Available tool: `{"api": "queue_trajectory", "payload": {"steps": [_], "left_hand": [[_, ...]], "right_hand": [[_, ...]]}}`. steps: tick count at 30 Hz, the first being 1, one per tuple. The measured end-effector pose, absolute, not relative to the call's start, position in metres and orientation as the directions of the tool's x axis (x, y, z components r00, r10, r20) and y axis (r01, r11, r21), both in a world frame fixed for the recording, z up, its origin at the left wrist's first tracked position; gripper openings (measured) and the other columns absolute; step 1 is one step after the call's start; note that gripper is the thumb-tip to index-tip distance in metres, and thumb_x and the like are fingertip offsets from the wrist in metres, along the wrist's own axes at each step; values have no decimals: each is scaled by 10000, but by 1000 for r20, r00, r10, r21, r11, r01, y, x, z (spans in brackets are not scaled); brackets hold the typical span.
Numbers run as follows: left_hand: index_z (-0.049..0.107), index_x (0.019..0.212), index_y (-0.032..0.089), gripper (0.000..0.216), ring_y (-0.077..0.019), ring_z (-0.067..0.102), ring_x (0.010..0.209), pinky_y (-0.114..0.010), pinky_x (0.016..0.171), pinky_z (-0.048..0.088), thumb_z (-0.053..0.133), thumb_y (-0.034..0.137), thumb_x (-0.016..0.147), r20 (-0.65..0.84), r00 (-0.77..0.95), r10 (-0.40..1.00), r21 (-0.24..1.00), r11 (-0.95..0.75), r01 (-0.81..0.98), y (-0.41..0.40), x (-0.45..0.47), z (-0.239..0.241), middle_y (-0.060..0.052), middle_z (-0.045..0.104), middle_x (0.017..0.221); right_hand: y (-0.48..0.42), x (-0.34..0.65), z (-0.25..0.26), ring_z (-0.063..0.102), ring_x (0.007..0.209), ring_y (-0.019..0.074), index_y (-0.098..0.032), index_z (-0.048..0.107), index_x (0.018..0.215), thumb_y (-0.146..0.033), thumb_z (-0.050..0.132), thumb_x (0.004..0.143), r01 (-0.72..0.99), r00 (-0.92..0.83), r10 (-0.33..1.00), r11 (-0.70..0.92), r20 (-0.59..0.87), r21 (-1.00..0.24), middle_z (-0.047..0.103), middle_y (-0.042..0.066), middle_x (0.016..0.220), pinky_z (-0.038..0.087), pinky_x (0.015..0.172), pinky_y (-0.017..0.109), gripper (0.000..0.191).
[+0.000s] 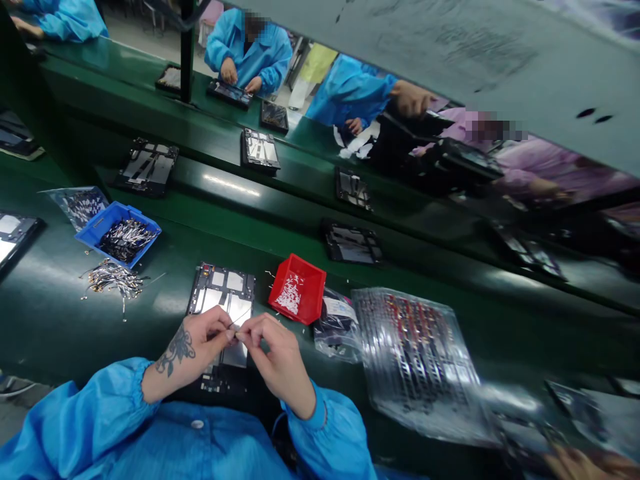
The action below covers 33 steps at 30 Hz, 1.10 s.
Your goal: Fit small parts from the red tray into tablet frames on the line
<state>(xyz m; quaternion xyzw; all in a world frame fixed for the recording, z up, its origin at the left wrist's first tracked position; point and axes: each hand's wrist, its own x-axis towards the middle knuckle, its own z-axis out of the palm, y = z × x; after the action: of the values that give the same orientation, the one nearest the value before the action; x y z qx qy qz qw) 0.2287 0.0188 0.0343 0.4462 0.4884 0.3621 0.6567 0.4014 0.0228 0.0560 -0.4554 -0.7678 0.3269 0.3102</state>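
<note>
An opened tablet (239, 283) lies on the green bench right in front of me, with its silver panels and dark frame showing. Over its middle, my left hand (200, 340) and my right hand (275, 347) meet fingertip to fingertip. A thin cable (242, 316) sticks up from between the pinched fingers of both hands; its ends are hidden. Left of the tablet is a loose pile of small cables (116, 280), beside a blue bin (148, 251) holding more of them. A red bin (314, 293) with small white pieces stands close to my right hand.
To the right lie a bag of dark parts (337, 327) and a stack of clear plastic trays (415, 353). Beyond, opened tablets (260, 150) sit along the raised line. Co-workers in blue (270, 50) and pink sit opposite. Another person's blurred hand (575, 463) shows at bottom right.
</note>
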Motion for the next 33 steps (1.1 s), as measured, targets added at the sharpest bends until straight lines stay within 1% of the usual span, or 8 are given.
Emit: {"api": "queue_trajectory", "payload": {"steps": [10, 17, 20, 24, 27, 29, 31, 33], "left_hand": [[574, 756, 175, 176, -170, 689, 701, -294, 747, 552, 679, 317, 755, -348, 288, 892, 894, 408, -185, 19, 231, 33, 5, 694, 648], [588, 792, 163, 197, -114, 634, 633, -214, 644, 493, 727, 275, 706, -304, 275, 912, 924, 352, -150, 19, 236, 32, 11, 678, 668], [586, 800, 163, 208, -132, 650, 657, -243, 674, 509, 731, 267, 693, -306, 317, 898, 903, 379, -201, 29, 240, 33, 8, 676, 669], [591, 777, 164, 222, -107, 605, 550, -238, 612, 511, 753, 227, 639, -286, 348, 893, 912, 365, -187, 46, 256, 29, 52, 607, 569], [606, 835, 170, 249, -122, 616, 542, -255, 608, 518, 749, 244, 645, -262, 410, 873, 923, 351, -156, 54, 274, 22, 55, 603, 563], [627, 944, 176, 339, -170, 671, 653, -306, 692, 537, 756, 282, 649, -258, 445, 857, 931, 344, -124, 60, 287, 19, 12, 678, 661], [634, 1076, 187, 461, -228, 690, 868, -365, 833, 523, 762, 315, 652, -240, 470, 849, 951, 304, -64, 68, 298, 19, -61, 739, 893], [647, 1134, 207, 471, -251, 635, 1060, -387, 963, 462, 735, 338, 691, -171, 473, 864, 981, 194, 2, 78, 307, 23, -93, 704, 1120]], "right_hand": [[22, 403, 52, 564, 725, 130, -204, 393, 658, -152, 545, 878, 375, -337, 929, 281, 153, -883, 623, 1, 767, 421, 679, 262, 272], [25, 409, 47, 579, 776, 142, -202, 430, 690, -235, 607, 839, 231, -309, 949, 15, -59, -973, 615, 14, 819, 460, 684, 261, 234], [33, 419, 50, 575, 732, 135, -200, 526, 807, -342, 647, 815, 88, -288, 935, -188, -206, -978, 593, 6, 805, 479, 647, 258, 186], [47, 434, 58, 515, 649, 118, -210, 620, 1039, -440, 734, 712, -41, -258, 941, -238, -220, -970, 537, -10, 761, 474, 544, 229, 416], [59, 445, 60, 460, 564, 94, -183, 671, 846, -464, 719, 715, -29, -107, 974, -202, -198, -979, 536, -11, 694, 417, 480, 210, 313], [65, 454, 58, 430, 508, 80, -169, 645, 717, -464, 715, 716, -13, -15, 980, -199, -199, -980, 529, -22, 622, 378, 464, 209, 303], [70, 465, 56, 425, 480, 75, -163, 609, 646, -462, 722, 710, 7, 23, 979, -201, -200, -980, 507, -37, 553, 357, 472, 211, 326], [73, 477, 54, 429, 471, 74, -162, 576, 605, -467, 723, 708, 34, 45, 980, -197, -196, -980, 495, -45, 520, 344, 481, 211, 354]]}}
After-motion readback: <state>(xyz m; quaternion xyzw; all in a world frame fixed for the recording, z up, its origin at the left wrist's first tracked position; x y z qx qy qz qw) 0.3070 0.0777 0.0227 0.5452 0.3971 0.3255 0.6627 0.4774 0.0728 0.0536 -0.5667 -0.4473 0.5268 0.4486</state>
